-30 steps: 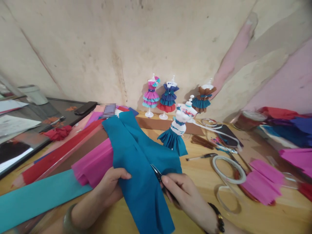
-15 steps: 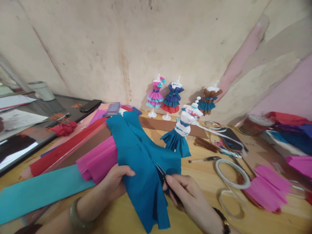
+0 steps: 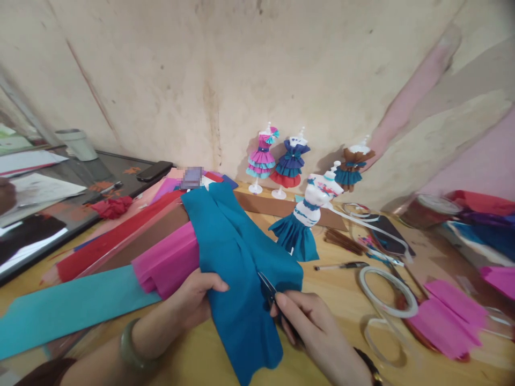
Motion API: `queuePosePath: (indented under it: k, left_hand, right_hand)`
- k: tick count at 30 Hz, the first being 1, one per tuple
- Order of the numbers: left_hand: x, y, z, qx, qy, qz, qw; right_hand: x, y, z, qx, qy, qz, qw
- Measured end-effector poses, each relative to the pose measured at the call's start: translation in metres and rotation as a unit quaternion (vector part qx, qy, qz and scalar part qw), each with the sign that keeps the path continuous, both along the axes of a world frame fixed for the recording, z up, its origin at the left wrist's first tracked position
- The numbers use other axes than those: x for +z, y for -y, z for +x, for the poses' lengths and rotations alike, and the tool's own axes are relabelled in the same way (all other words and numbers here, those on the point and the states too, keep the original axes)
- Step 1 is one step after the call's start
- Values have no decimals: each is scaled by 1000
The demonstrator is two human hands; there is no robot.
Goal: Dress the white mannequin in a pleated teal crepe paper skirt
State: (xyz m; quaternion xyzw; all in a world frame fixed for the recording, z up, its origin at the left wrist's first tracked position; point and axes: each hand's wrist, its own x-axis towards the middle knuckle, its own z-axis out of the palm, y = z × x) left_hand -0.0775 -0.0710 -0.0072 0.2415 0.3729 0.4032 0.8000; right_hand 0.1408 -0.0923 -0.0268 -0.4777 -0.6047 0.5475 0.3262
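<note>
A large sheet of teal crepe paper hangs over the table in front of me. My left hand pinches its left edge, thumb on top and fingers underneath. In my right hand is a pair of scissors, with the blades reaching into the middle of the sheet along a cut. Part of the scissors' handles is hidden by my fingers. Just beyond the sheet leans a small white dress form with a pleated teal skirt and teal bands.
Three dressed mini mannequins stand by the wall. Folded turquoise paper and magenta paper lie on the left. To the right are a pen, a tape roll, pink paper pieces and a phone.
The view has shifted slightly, so everything sits a little further right. The lower part of the teal sheet hangs differently, its folds flatter. Both hands keep their hold.
</note>
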Motion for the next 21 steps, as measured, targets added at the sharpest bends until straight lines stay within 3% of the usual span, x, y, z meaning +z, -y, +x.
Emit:
queuePosePath:
  k: [7,17,21]
  left_hand:
    - [-1,0,0,-9,15,18,1000]
    - [-4,0,-1,-35,51,37,997]
    - [-4,0,0,-26,39,39,998]
  right_hand:
    - [0,5,1,12,19,30,999]
    - [-3,-1,0,-38,-13,-41,998]
    - [-2,0,0,-16,-2,-25,1000]
